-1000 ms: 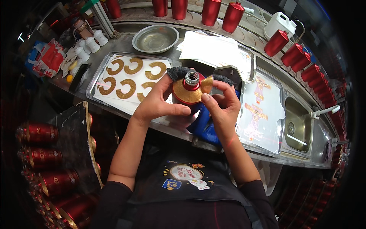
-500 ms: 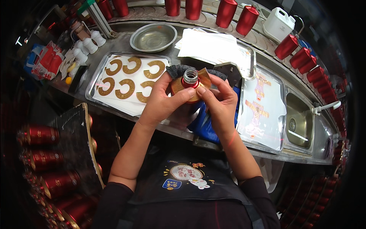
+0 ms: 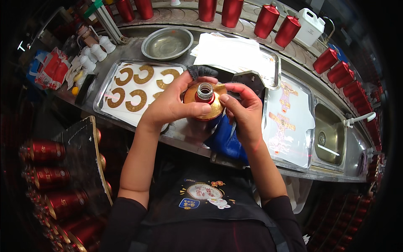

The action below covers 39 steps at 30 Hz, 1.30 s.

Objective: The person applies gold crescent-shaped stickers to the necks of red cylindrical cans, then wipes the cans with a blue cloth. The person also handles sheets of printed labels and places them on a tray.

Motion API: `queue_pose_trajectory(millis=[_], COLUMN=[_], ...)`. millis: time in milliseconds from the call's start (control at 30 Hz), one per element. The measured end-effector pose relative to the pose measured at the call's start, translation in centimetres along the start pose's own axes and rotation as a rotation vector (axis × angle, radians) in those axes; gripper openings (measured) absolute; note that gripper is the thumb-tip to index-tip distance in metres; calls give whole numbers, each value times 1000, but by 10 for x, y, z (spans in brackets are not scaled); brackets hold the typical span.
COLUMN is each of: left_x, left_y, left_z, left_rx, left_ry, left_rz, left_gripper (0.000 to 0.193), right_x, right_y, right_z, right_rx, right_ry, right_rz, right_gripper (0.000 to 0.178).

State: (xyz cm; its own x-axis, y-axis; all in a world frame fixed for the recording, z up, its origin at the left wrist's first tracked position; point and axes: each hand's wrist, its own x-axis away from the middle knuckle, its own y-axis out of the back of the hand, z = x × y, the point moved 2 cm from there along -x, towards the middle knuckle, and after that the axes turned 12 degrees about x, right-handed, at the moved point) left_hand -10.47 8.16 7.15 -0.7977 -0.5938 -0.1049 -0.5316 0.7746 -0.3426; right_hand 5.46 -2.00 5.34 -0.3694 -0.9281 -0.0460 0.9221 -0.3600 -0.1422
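A red bottle (image 3: 205,92) with an uncapped, clear threaded neck stands upright between my hands at the middle of the view. Around its neck lies a gold C-shaped label (image 3: 215,110), covering the shoulder. My left hand (image 3: 170,101) grips the bottle from the left, its thumb pressed on the label; dark knitted covers (image 3: 202,71) wrap some of its fingers. On the other side my right hand (image 3: 243,111) pinches a raised end of the label between thumb and forefinger. Most of the bottle's body is hidden below the shoulder.
At left a tray (image 3: 97,98) carries several gold C-shaped labels. Behind are a metal bowl (image 3: 145,47) and white papers (image 3: 228,50). Ornate cross-shaped stickers lie on the right tray (image 3: 311,138), beside a sink (image 3: 331,143). Red bottles line the curved conveyor (image 3: 247,26). A blue cloth (image 3: 228,143) hangs beneath my hands.
The bottle has shifted slightly left and nearer me. The label now lies flatter over the shoulder, and my right thumb has left the neck for its end. Conveyor bottles have moved right.
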Motion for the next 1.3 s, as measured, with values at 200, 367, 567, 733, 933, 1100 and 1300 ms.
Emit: queue_pose_trajectory(millis=[200, 367, 567, 733, 933, 1100, 1300], left_x=[5, -3, 8, -9, 11, 24, 23], left_y=[-15, 0, -8, 7, 2, -10, -16], left_z=[4, -5, 4, -7, -9, -2, -1], left_rx=[3, -13, -65, 41, -4, 22, -24], left_ry=[-49, 18, -49, 41, 69, 26, -6], left_rz=[-155, -25, -230, 102, 13, -157, -189], left_gripper=[54, 69, 51, 72, 88, 65, 57], right_x=[0, 4, 5, 5, 7, 16, 8], right_y=[-1, -2, -4, -5, 1, -5, -8], right_z=[0, 2, 6, 3, 1, 6, 5], right_rx=[-34, -10, -34, -10, 31, 86, 66], right_ry=[-15, -49, -57, -29, -75, -41, -107], right_rz=[16, 44, 30, 35, -124, 49, 90], right_gripper=[23, 21, 18, 13, 15, 30, 31])
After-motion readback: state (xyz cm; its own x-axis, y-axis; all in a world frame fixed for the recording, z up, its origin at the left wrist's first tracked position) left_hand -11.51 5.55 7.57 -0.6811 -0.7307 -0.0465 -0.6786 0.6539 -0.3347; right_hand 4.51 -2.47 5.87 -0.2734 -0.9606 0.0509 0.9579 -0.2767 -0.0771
